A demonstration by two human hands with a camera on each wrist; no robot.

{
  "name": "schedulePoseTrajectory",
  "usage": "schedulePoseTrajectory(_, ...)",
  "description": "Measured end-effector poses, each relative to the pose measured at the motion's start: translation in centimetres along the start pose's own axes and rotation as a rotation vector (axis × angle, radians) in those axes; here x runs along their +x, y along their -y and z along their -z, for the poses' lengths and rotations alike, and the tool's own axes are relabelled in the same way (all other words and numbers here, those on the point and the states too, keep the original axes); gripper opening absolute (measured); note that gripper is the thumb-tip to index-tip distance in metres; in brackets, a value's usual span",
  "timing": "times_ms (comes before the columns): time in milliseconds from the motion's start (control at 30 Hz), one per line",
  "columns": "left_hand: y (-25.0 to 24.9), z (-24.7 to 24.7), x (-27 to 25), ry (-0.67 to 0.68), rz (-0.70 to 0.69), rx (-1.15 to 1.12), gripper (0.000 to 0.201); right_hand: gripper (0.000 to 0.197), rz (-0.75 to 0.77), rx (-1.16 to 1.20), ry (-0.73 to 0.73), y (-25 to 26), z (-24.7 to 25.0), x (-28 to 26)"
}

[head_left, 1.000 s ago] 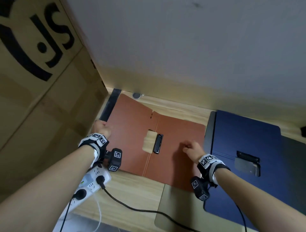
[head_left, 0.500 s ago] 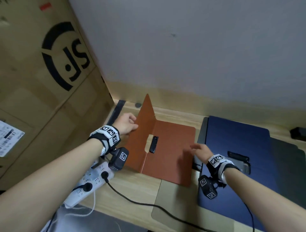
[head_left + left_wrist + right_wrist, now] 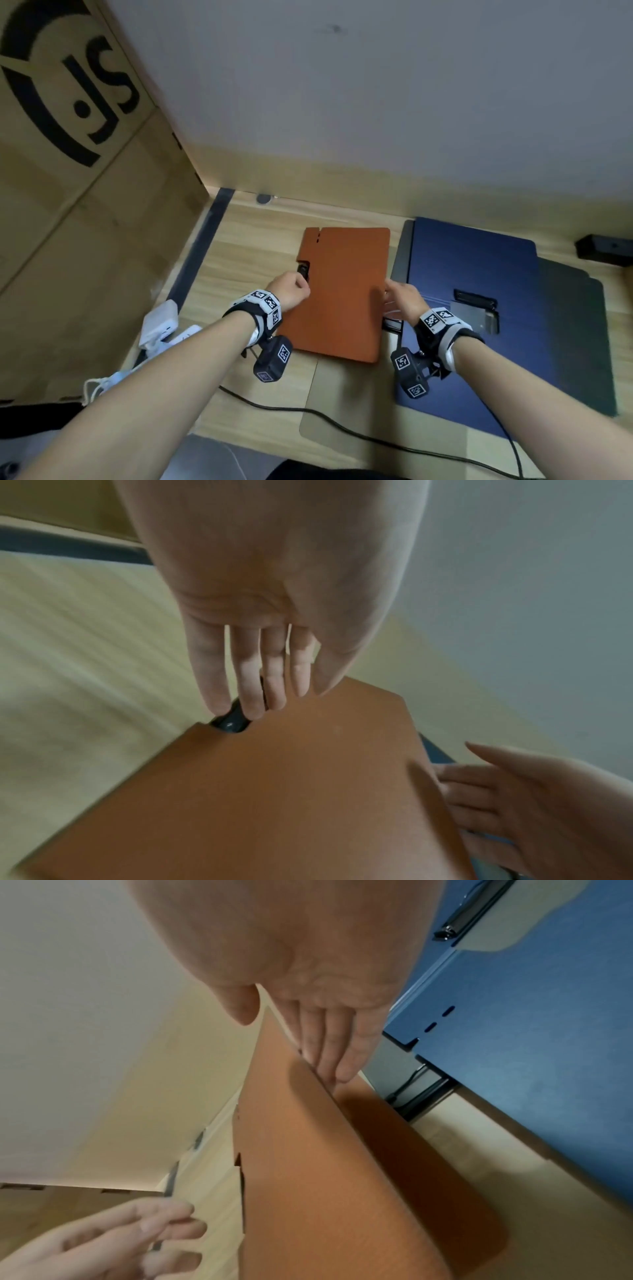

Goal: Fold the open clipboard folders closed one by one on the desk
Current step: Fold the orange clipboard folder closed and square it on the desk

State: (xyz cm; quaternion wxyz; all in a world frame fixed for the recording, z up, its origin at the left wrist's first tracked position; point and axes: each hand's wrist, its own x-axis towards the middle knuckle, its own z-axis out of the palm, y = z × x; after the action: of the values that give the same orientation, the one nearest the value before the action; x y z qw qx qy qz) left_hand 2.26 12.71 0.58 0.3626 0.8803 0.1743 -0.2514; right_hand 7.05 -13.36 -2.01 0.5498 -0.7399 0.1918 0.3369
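Observation:
The brown clipboard folder (image 3: 342, 298) lies folded over on the wooden desk, its cover resting slightly raised at the right edge. My left hand (image 3: 294, 287) is at its spine side, straight fingertips (image 3: 253, 710) touching the cover and the black clip (image 3: 229, 722) showing in the notch. My right hand (image 3: 399, 296) is at the folder's right edge, with straight fingers (image 3: 329, 1053) slipped under the cover's edge and the thumb apart above it. To the right, the blue clipboard folder (image 3: 472, 260) lies open with its clip (image 3: 474, 296) showing.
A large cardboard box (image 3: 85, 205) walls off the left side. A white power strip (image 3: 161, 329) and a black cable (image 3: 342, 428) lie near the front edge. An olive mat (image 3: 342, 404) and a dark grey sheet (image 3: 582, 325) lie under the folders. The wall stands close behind.
My left hand swung the brown folder's left cover up and over onto the right half. My right hand slid off the inner page to the folder's right edge.

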Motion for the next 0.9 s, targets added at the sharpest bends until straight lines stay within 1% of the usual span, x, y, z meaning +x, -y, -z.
schedulePoseTrajectory(67,2.0,-0.4,0.9,-0.001,0.090,0.040,0.008,0.025,-0.032,-0.025,-0.038,-0.7,-0.2,0.3)
schedulePoseTrajectory(100,3.0,-0.7,1.4,-0.004,0.132,0.054,0.014,0.025,-0.034,-0.051,-0.063,-1.2,-0.3,0.7)
schedulePoseTrajectory(167,4.7,-1.3,2.3,-0.010,0.223,0.055,0.038,0.029,-0.019,-0.138,-0.099,-2.0,-0.7,1.2)
schedulePoseTrajectory(200,5.4,-1.6,2.7,-0.005,0.254,0.039,0.049,0.027,-0.014,-0.202,-0.110,-2.6,-0.9,1.8)
schedulePoseTrajectory(233,5.8,-1.9,3.0,0.004,0.272,0.020,0.055,0.027,-0.008,-0.273,-0.117,-3.1,-0.9,2.3)
schedulePoseTrajectory(300,6.6,-2.8,3.7,0.021,0.283,-0.018,0.061,0.024,-0.001,-0.431,-0.143,-3.6,-1.5,2.8)
schedulePoseTrajectory(333,6.7,-3.0,3.8,0.030,0.285,-0.038,0.062,0.026,0.014,-0.483,-0.167,-3.7,-1.9,2.9)
schedulePoseTrajectory(367,6.7,-3.2,4.0,0.038,0.287,-0.059,0.060,0.032,0.019,-0.522,-0.184,-3.7,-2.2,2.7)
schedulePoseTrajectory(400,6.6,-3.3,4.0,0.047,0.293,-0.079,0.055,0.041,0.014,-0.541,-0.188,-3.8,-2.6,2.5)
schedulePoseTrajectory(467,6.5,-3.3,4.1,0.074,0.311,-0.158,0.036,0.055,0.009,-0.538,-0.195,-4.0,-2.9,2.4)
schedulePoseTrajectory(500,6.6,-3.3,4.2,0.086,0.317,-0.202,0.037,0.058,0.009,-0.527,-0.194,-3.9,-3.0,2.3)
schedulePoseTrajectory(533,6.6,-3.3,4.3,0.086,0.322,-0.226,0.046,0.059,0.006,-0.522,-0.198,-4.0,-3.0,2.4)
schedulePoseTrajectory(600,7.5,-3.7,5.2,0.064,0.327,-0.267,0.074,0.054,0.009,-0.499,-0.213,-3.9,-2.7,2.5)
schedulePoseTrajectory(633,7.6,-3.7,5.3,0.078,0.327,-0.289,0.077,0.052,0.008,-0.477,-0.222,-3.8,-2.6,2.5)
schedulePoseTrajectory(733,7.0,-2.3,4.8,0.095,0.341,-0.344,0.061,0.053,0.009,-0.437,-0.263,-3.9,-2.7,3.0)
schedulePoseTrajectory(800,7.0,-1.1,4.8,0.061,0.330,-0.366,0.063,0.054,0.052,-0.435,-0.281,-3.5,-3.4,3.3)
schedulePoseTrajectory(900,7.4,1.0,4.9,-0.058,0.316,-0.426,0.069,0.056,0.119,-0.418,-0.273,-2.0,-5.4,4.0)
